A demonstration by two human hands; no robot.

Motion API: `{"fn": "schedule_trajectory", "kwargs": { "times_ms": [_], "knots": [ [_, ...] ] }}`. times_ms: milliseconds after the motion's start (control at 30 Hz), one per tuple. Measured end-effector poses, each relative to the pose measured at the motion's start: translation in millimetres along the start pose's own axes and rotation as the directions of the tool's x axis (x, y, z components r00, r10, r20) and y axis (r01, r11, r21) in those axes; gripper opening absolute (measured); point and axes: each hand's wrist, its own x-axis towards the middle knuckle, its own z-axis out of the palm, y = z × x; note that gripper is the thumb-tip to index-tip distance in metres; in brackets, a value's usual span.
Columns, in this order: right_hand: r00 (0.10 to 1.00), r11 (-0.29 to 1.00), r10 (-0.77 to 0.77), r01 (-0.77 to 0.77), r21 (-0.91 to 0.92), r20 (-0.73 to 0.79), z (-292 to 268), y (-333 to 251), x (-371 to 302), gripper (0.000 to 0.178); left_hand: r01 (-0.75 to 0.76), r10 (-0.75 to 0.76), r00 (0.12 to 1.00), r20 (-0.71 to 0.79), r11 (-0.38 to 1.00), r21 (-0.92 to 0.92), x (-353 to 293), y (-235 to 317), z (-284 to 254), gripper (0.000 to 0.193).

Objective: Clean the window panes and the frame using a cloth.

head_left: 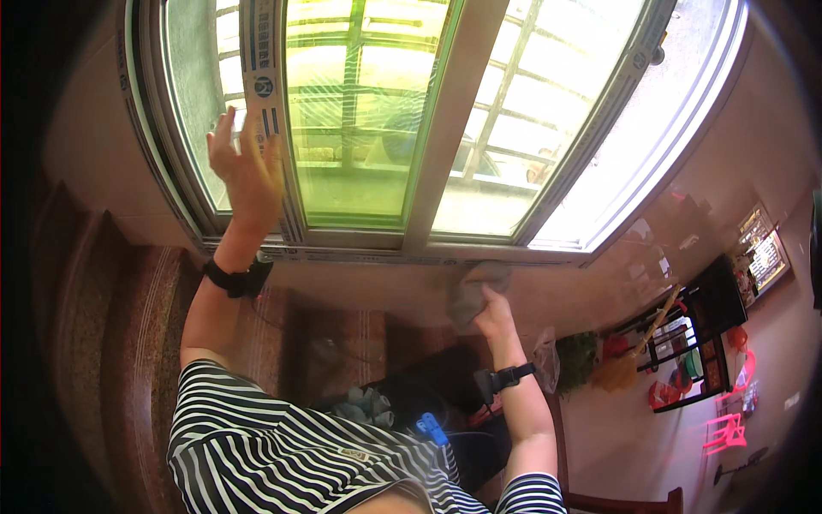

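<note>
My left hand is raised in front of the left upright of a sliding window frame, its fingers apart and nothing seen in it. Whether the fingertips touch the frame I cannot tell. Yellow-green film or tinted glass fills the window pane just to the right of this hand. Below the window's bottom edge, my right hand grips a crumpled grey cloth against or close to the tiled wall. The cloth looks slightly blurred.
Brown stone stairs run along the left and below me. A wooden railing stands at the lower right. Farther off lie a green plant, a dark cabinet and a pink plastic chair. Bars show behind the window glass.
</note>
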Motion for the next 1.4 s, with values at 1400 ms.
{"fn": "schedule_trajectory", "kwargs": {
  "times_ms": [1400],
  "knots": [
    [0.900, 0.899, -0.399, 0.346, -0.269, -0.175, 39.8, -25.6, -37.3, 0.030, 0.573, -0.458, 0.807, 0.373, 0.760, -0.307, -71.7, -18.3, 11.7, 0.042]
  ]
}}
